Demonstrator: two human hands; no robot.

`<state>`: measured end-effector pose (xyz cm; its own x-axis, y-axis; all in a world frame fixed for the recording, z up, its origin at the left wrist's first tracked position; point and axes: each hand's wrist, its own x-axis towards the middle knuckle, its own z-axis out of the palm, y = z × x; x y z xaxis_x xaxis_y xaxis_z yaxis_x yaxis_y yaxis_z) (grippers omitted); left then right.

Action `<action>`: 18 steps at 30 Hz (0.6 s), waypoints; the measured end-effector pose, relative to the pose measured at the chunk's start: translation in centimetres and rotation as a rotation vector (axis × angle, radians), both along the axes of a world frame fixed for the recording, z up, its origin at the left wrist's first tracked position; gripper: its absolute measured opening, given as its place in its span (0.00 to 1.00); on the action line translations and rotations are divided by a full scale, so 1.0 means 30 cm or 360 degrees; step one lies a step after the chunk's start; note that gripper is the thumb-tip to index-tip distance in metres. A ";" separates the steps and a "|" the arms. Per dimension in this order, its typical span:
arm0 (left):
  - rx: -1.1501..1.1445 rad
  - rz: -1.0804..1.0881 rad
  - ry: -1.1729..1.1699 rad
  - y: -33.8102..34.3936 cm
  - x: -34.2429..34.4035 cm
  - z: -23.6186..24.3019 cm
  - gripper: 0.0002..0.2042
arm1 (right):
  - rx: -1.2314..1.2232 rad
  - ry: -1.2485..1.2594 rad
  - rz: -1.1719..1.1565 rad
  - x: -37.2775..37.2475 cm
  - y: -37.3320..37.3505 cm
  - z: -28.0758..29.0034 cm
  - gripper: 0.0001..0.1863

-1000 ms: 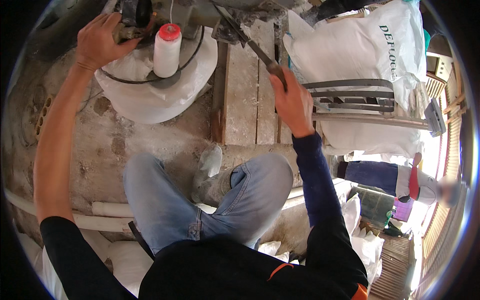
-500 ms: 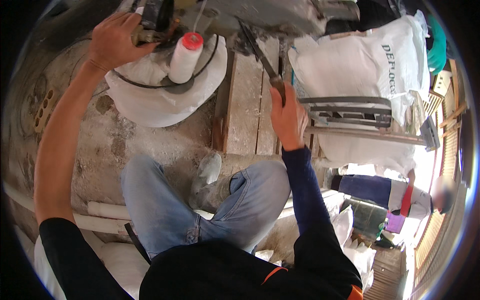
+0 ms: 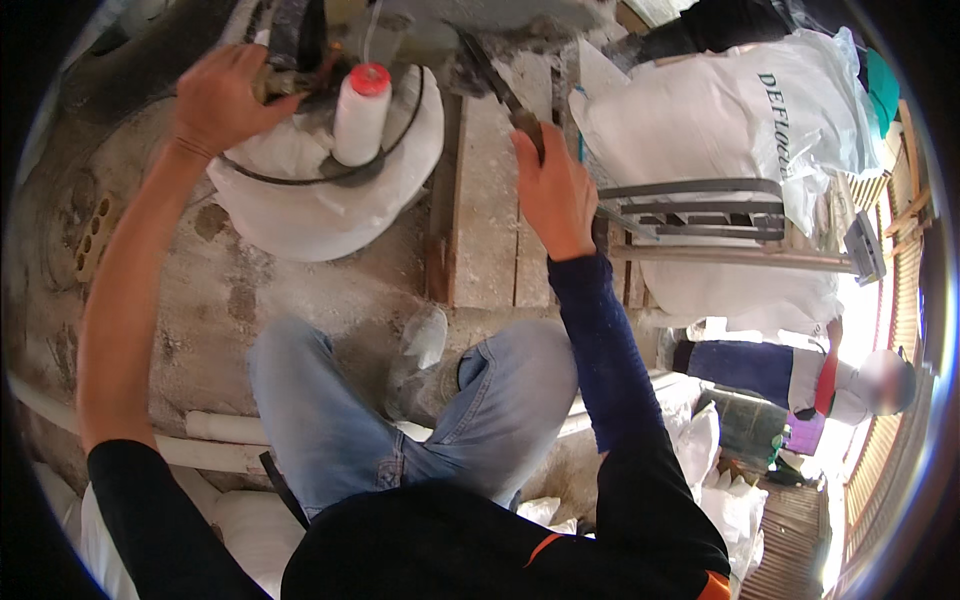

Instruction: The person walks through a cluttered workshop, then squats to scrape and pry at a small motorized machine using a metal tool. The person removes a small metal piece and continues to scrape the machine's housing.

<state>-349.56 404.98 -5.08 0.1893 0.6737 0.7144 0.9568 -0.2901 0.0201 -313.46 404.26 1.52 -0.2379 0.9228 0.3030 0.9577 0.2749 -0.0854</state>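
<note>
Left of the red-topped spool, my left hand is clasping a brownish part; right of it, my right hand is gripping a long-bladed tool.

Right of the left hand, the spool is white with a red top. The knife in the right hand is dark grey, its handle brown; the sleeve below is navy.

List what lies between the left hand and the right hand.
In the head view, the red-topped white spool, curved black rod and white sack lie nearer the left hand; the wooden planks, nearer the right hand.
</note>
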 end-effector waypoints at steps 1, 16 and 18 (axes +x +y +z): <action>-0.0089 0.0036 -0.0008 -0.011 0.008 0.007 0.24 | -0.0045 0.0086 -0.0001 0.006 -0.017 -0.001 0.18; -0.0463 -0.0411 -0.1608 0.184 0.259 0.474 0.33 | 0.0007 0.0218 0.0064 0.027 -0.018 -0.033 0.18; -0.0502 -0.0397 -0.1562 0.185 0.316 0.435 0.31 | 0.0035 0.0185 0.0068 0.031 -0.013 -0.043 0.18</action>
